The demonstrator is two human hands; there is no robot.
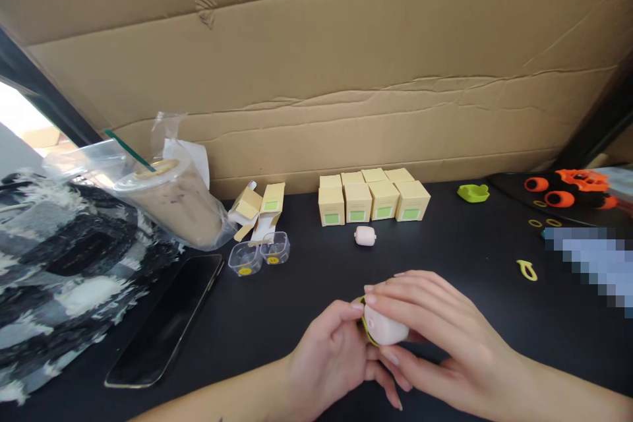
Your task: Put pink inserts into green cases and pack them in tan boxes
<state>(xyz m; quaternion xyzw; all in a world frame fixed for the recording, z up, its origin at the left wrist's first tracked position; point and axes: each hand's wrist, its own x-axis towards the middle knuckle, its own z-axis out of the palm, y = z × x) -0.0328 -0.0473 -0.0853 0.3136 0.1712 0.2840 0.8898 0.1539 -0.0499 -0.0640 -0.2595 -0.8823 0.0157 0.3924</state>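
Between my hands is a pale pink, barrel-like piece [388, 328] with a small round knob on its end. A yellow-green rim [368, 333] shows along its left side; the rest of that green part is hidden. My left hand [339, 349] pinches the green edge with the thumb, its other fingers curled below. From the right, my right hand [440, 336] wraps its fingers over the pink piece. A similar pink piece [365, 236] lies on the black table just beyond, apart from both hands. Farther right at the back sits a yellow-green, wavy-edged cup-shaped part [473, 193].
Several small cream boxes [372, 202] stand in two rows at the back. Left are opened boxes [271, 204], two transparent containers [246, 258], a phone [165, 323] and a bagged iced drink [182, 204]. Right are a yellow ring-shaped piece [528, 270] and orange parts [558, 199]. Cardboard [346, 79] walls the back.
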